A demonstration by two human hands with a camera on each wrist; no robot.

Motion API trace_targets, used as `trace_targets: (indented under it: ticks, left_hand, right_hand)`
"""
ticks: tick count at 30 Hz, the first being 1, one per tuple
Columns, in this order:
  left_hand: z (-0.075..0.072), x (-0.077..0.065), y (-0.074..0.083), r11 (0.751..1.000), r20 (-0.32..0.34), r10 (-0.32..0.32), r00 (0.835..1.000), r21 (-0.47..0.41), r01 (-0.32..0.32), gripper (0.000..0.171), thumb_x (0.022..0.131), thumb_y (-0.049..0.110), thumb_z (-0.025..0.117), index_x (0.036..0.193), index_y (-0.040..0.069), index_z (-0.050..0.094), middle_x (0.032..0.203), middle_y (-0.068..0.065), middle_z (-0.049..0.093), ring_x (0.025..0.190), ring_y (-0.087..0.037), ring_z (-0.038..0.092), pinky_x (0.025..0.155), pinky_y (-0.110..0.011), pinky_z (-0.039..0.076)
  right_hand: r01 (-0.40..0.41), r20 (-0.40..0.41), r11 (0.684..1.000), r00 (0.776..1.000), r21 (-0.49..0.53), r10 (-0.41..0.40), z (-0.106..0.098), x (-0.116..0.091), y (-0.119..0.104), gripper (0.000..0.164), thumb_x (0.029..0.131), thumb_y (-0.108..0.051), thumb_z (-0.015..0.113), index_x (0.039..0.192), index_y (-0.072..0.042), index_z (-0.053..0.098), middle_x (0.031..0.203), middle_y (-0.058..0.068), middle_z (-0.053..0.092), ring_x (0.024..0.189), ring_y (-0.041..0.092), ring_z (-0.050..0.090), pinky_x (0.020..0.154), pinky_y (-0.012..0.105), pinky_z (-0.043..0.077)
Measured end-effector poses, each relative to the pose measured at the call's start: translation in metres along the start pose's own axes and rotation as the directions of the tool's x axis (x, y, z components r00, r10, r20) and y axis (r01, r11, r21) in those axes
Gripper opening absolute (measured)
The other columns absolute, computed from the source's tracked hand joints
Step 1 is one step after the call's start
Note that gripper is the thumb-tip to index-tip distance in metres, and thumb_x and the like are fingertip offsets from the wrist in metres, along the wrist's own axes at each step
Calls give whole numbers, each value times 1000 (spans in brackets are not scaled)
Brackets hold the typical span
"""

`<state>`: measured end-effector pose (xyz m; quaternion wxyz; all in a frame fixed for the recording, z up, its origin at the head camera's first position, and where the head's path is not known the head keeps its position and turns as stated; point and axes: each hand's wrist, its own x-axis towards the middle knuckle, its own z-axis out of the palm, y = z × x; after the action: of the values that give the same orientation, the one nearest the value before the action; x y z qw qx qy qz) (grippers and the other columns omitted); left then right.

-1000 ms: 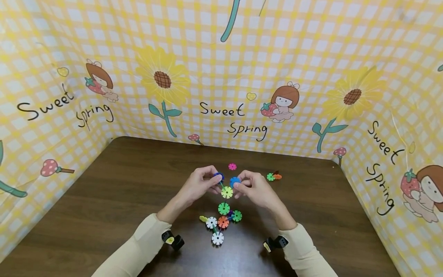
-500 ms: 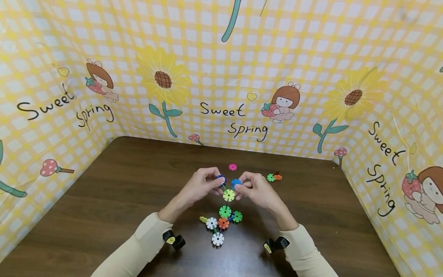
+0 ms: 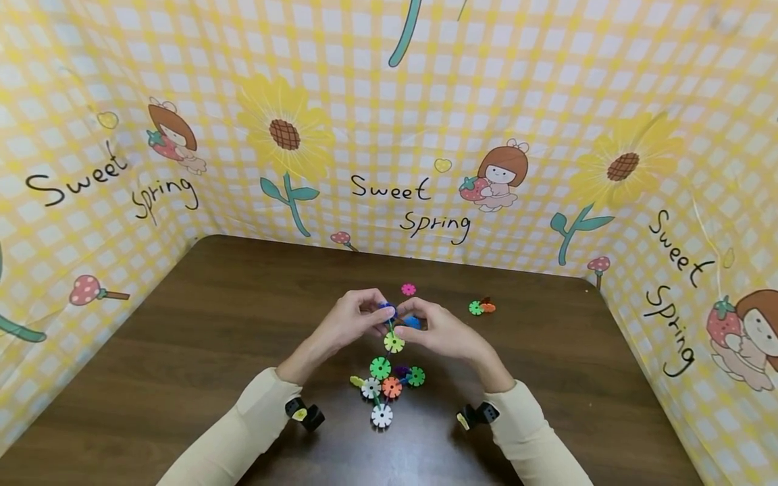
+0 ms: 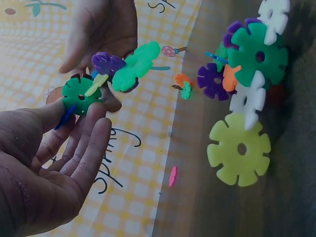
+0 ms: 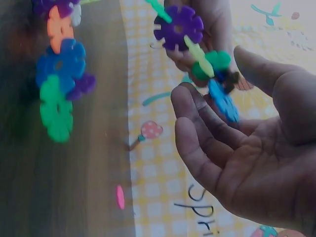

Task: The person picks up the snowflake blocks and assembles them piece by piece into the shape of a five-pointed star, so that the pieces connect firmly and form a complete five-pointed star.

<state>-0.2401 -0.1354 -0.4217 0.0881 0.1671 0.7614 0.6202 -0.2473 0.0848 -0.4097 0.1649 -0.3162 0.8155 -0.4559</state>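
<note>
My left hand (image 3: pixel 352 317) pinches a dark blue notched disc (image 4: pixel 65 117) at the top of a hanging chain of snowflake building discs. A green disc (image 4: pixel 74 94) joins it, then come a yellow-green disc (image 3: pixel 394 342) and a lower green disc (image 3: pixel 380 368). Around the light blue disc (image 5: pixel 223 101), which sticks out to the right of the chain, my right hand (image 3: pixel 446 331) is spread with thumb and fingers apart. No grip shows there. Below, a second joined piece on the table includes a white disc (image 3: pixel 381 416) and an orange disc (image 3: pixel 392 387).
A loose pink disc (image 3: pixel 408 289) lies beyond the hands on the brown table (image 3: pixel 243 351). Farther right is a small joined piece with a green disc (image 3: pixel 475 308) and an orange disc (image 3: pixel 488 308). Checked cloth (image 3: pixel 389 135) walls the table's back and sides.
My right hand has let go of the light blue disc and its fingers have spread toward the left. The chain's lower end has swung left, while my left hand keeps its pinch.
</note>
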Motion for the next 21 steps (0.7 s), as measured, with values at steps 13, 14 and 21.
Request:
trace_targets:
  ticks: [13, 14, 21]
  left_hand:
    - [-3, -3, -1, 999, -45, 20, 999, 51, -18, 12, 96, 12, 69, 96, 1, 64, 89, -12, 66, 78, -33, 70, 76, -53, 58]
    - [-4, -3, -1, 999, -50, 11, 999, 43, -9, 12, 96, 12, 69, 97, 1, 64, 90, -13, 65, 78, -33, 70, 76, -53, 57]
    - [-16, -13, -16, 990, -70, -109, 992, 83, 115, 25, 101, 25, 62, 108, 1, 60, 94, -20, 66, 77, -28, 70, 75, -46, 59]
  right_hand:
    - [-45, 74, 995, 997, 92, 39, 19, 18, 2, 42, 92, -21, 75, 125, -3, 56, 90, 5, 69, 79, 29, 66, 73, 46, 56]
    - [-51, 80, 994, 996, 101, 43, 20, 19, 3, 41, 92, -19, 75, 124, -2, 57, 87, 6, 70, 78, 33, 67, 73, 48, 57]
    - [-60, 43, 987, 998, 151, 54, 19, 19, 8, 32, 92, -12, 74, 114, 5, 58, 85, 8, 69, 81, 44, 67, 76, 53, 56]
